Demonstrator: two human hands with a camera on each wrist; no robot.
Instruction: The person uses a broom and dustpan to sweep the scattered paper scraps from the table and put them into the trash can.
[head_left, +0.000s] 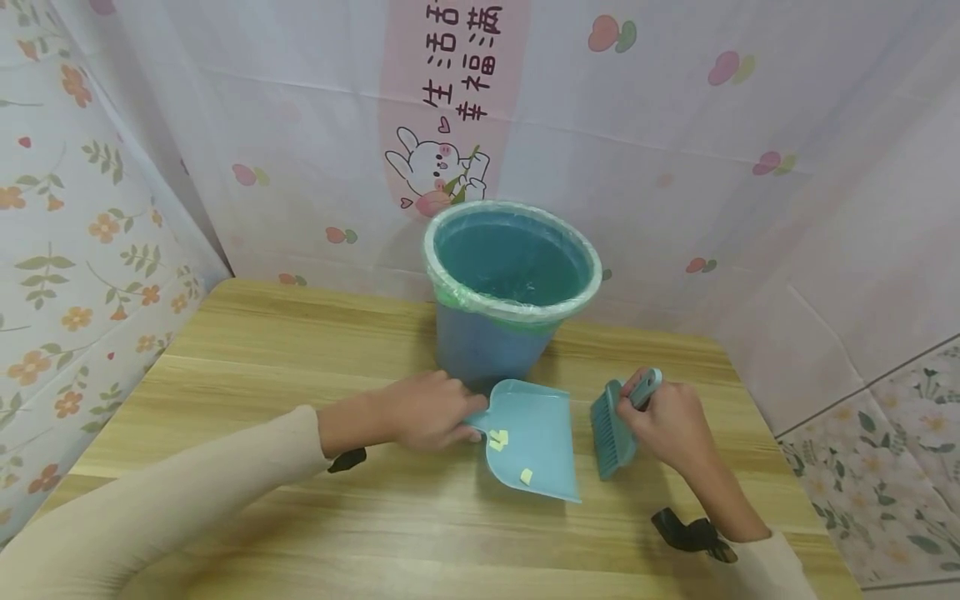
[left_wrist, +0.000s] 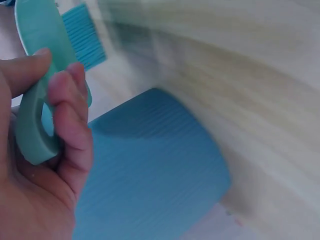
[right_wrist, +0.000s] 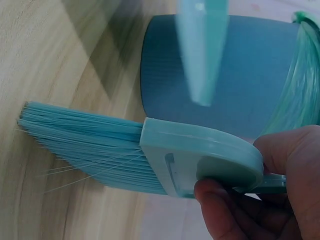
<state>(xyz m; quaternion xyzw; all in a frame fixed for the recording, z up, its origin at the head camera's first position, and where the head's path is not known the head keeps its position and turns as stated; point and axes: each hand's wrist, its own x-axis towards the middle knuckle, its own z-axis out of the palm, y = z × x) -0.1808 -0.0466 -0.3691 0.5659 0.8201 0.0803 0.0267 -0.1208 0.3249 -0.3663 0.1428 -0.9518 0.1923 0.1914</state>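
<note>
My left hand [head_left: 435,410] grips the short handle of a light blue dustpan [head_left: 534,433], raised over the table with its wide edge facing right. Small yellow scraps [head_left: 527,476] lie on the pan. On the right, my right hand [head_left: 670,421] holds a teal hand brush [head_left: 624,425], bristles pointing left and down, a small gap from the pan's edge. In the right wrist view, thumb and fingers pinch the brush's body [right_wrist: 200,155] near its handle. The left wrist view has the dustpan's handle [left_wrist: 35,130] in curled fingers, with the brush bristles [left_wrist: 84,37] behind.
A blue bin [head_left: 487,342] lined with a clear greenish bag stands at the back of the wood-grain table [head_left: 300,350], just behind the dustpan. Printed curtains [head_left: 300,150] hang behind and to the sides.
</note>
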